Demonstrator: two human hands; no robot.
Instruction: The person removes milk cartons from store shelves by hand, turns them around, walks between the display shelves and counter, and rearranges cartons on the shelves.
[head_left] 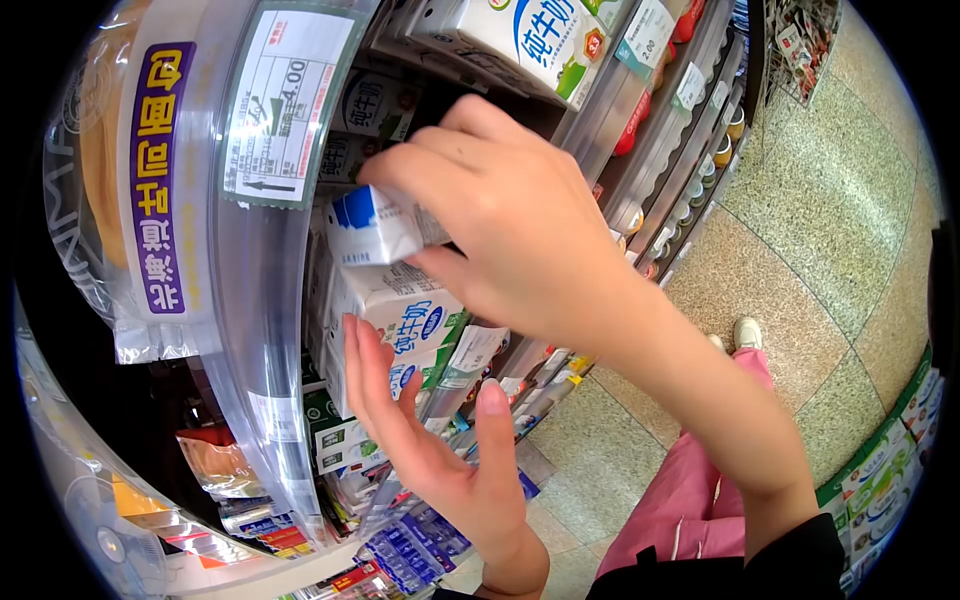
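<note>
My right hand is closed round a small white milk carton with a blue patch, fingers and thumb pinching its side. The carton is tilted, just above a row of white milk cartons with blue lettering on the shelf. Lower down, my left hand is open, its fingers stretched along the front of that row and its thumb apart. Whether those fingertips touch the cartons I cannot tell. Behind my right hand, more milk cartons stand in the dark of the shelf.
A clear shelf edge with a price tag runs down the left, beside a bagged bread loaf. A larger milk pack stands at the top. Other shelves with tags line the aisle. The speckled tile floor lies right.
</note>
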